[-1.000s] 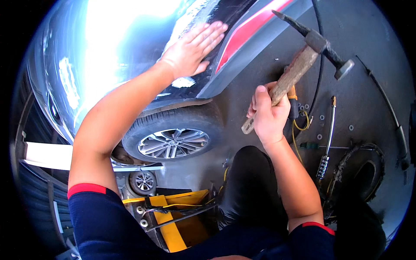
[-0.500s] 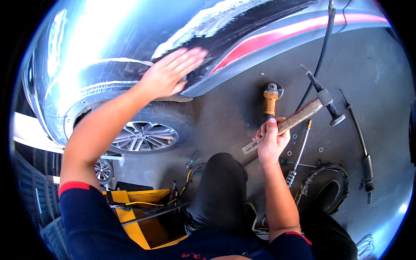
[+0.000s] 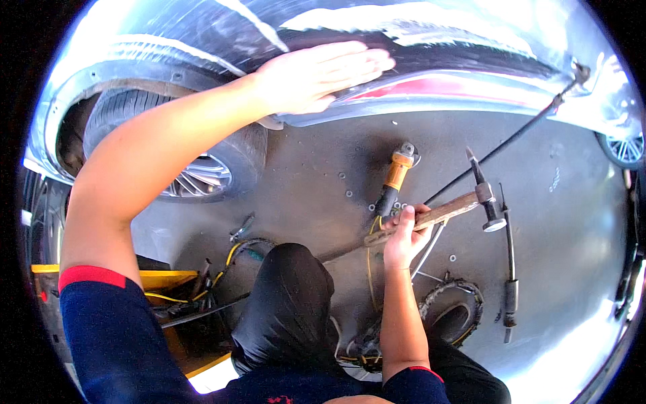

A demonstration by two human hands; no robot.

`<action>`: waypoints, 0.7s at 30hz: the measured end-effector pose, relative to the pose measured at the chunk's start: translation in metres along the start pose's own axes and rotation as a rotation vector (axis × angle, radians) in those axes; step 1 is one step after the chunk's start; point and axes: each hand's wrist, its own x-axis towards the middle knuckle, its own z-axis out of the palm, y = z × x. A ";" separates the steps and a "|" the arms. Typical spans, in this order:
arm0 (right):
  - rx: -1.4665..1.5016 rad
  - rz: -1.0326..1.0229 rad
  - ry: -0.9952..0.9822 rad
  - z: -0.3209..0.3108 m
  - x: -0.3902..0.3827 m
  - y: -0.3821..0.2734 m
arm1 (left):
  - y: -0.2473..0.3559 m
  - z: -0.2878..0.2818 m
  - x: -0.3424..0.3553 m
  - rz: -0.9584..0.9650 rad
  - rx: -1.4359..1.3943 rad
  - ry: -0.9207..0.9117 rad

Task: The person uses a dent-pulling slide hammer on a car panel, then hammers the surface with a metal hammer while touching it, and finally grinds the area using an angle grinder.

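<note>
My left hand (image 3: pixel 323 77) is stretched out flat over the dark, sanded side panel (image 3: pixel 464 55) of a car, fingers straight and pointing right. It appears to rest on the metal just above a red patch (image 3: pixel 431 86). White filler-like streaks run above it. In my right hand (image 3: pixel 406 237) is a body hammer (image 3: pixel 456 206), gripped around its worn wooden handle. The hammer's steel head, with one pointed end and one round flat face, is held up to the right, away from the car.
An angle grinder (image 3: pixel 398 174) lies on the floor below the panel. A black bar (image 3: pixel 501 151) slants down from the car. Right of the hammer lies a long rod tool (image 3: pixel 511 296). A coiled cable (image 3: pixel 479 296) is by my foot, a yellow cart (image 3: pixel 178 277) at left, a car wheel (image 3: pixel 235 161) beyond.
The view has shifted, showing more of the car to the right. My left hand has slid rightward along the panel. The hammer stays in my right hand.
</note>
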 end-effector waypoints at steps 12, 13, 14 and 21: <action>-0.737 -0.003 0.372 -0.168 0.066 0.048 | 0.049 0.041 -0.126 -0.235 0.004 0.013; -0.750 -0.011 0.381 -0.204 0.073 0.051 | 0.051 0.042 -0.123 -0.239 -0.055 0.005; -0.893 -0.046 0.424 -0.238 0.082 0.051 | 0.050 0.042 -0.116 -0.241 -0.110 0.004; -1.185 0.161 0.431 -0.252 0.061 0.043 | -0.030 -0.022 -0.071 -0.309 0.105 0.248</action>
